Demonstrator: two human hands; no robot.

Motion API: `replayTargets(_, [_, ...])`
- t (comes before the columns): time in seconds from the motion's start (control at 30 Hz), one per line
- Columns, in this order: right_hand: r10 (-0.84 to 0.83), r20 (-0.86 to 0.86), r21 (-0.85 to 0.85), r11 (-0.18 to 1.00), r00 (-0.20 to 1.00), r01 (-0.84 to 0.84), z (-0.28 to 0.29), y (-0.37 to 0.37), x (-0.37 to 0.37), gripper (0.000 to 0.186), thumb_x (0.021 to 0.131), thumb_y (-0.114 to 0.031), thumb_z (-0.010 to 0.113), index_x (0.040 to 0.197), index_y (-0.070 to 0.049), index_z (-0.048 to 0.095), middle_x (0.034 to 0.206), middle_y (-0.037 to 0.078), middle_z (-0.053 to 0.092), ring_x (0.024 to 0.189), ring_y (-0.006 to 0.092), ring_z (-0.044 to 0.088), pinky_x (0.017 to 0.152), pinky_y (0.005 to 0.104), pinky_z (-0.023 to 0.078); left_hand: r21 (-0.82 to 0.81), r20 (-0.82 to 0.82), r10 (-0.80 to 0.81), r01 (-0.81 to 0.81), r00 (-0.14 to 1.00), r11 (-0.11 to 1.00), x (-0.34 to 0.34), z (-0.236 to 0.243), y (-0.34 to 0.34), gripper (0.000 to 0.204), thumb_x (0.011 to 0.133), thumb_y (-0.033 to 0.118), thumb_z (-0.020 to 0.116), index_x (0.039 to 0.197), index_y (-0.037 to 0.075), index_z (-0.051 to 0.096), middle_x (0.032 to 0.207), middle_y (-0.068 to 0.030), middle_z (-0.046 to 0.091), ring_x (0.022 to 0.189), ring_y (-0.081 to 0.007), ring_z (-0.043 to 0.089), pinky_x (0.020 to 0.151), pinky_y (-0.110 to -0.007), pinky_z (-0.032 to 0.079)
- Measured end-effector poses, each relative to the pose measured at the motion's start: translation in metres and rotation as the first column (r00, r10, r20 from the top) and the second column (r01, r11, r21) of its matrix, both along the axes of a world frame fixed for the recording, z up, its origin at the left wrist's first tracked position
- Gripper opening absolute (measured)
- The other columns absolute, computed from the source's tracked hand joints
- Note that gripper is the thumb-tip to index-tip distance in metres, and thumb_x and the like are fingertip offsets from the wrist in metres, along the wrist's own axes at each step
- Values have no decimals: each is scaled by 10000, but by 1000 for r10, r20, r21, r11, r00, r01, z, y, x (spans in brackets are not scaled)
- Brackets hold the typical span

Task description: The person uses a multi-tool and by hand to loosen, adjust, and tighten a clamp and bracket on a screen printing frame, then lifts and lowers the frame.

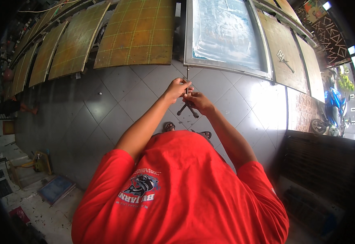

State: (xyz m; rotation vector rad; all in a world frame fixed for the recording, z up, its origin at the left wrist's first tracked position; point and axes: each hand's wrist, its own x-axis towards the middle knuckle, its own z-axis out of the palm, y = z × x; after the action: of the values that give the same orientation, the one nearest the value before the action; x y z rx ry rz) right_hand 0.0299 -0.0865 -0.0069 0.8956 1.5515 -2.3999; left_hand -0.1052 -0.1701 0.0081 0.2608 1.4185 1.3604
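Note:
In front of my body I hold a dark Y-shaped socket wrench (pixel 193 114) with both hands. Its long shaft points away from me, toward the near edge of a metal-framed printing screen (pixel 226 64), and its two short arms splay back toward me. The fingers of my left hand (pixel 176 90) are closed around the shaft. Just to the right and a little nearer, my right hand (pixel 200 101) pinches the wrench close to where the arms meet. The screen has a pale mesh smeared with blue and white. Whether the shaft's tip touches its frame is hard to tell.
Yellowish boards with green grid lines (pixel 135 34) line the far left. A metal tool with a forked end (pixel 284 60) lies on a board right of the screen. A blue motorcycle (pixel 335 103) stands at far right, above a dark slatted bench (pixel 323 156). Grey tiles (pixel 104 97) cover the floor.

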Motion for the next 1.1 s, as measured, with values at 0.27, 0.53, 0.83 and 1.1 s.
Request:
replayTargets(0.27, [-77,61,95,993,995,71,-6,-4,-6,203,854,-272,645,809,-76,621,609,-43,500,497,45,428,447,220,332,27,-46,23,-22,999,999,1,-7,6,222,867,215,607,880,-2,557,830,-111,627,711,-144,626,554,-243,504])
replayTargets(0.53, [-3,46,42,999,999,1,10,-6,-6,266,882,-278,591,958,-25,619,757,-2,586,642,75,526,550,228,406,-37,-145,-101,97,984,995,-3,-17,0,217,864,220,610,912,9,589,814,-55,607,642,-104,579,532,-229,467])
replayTargets(0.83, [-32,-63,-64,998,997,28,-6,0,1,230,885,-252,589,995,-50,606,823,6,609,715,81,559,608,217,435,79,257,-137,121,957,989,-11,-4,-9,236,873,218,604,966,7,551,943,-81,625,625,-80,567,529,-232,471])
replayTargets(1.1, [-31,71,-60,998,997,36,-31,5,-1,207,879,-250,602,897,-45,611,732,-9,576,597,67,503,502,205,386,-40,179,-49,58,983,998,0,-5,-2,217,882,196,585,974,2,547,905,-71,623,660,-68,556,587,-236,508])
